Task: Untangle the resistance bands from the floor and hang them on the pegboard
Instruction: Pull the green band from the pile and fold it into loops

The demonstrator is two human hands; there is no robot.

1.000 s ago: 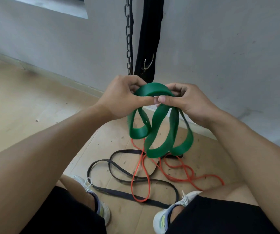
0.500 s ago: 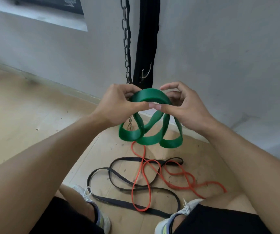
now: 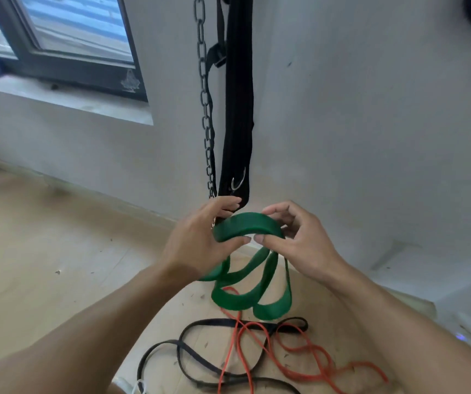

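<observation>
A wide green resistance band [image 3: 245,227] is bunched into several loops and held up in front of the wall. My left hand [image 3: 197,241] grips its left side, and my right hand [image 3: 299,240] pinches its right side, thumbs almost touching. The loops hang down below my hands. On the floor beneath lie a thin black band [image 3: 188,354] and a thin orange band [image 3: 317,356], crossed over each other. No pegboard is in view.
A metal chain [image 3: 206,109] and a black strap [image 3: 237,109] with a metal hook hang down the grey wall just behind my hands. A window [image 3: 66,38] sits at the upper left. The floor is light wood.
My hands have lifted the green band higher and closer to the wall. The view has tilted up, so my legs and shoes have dropped out of sight and the window shows.
</observation>
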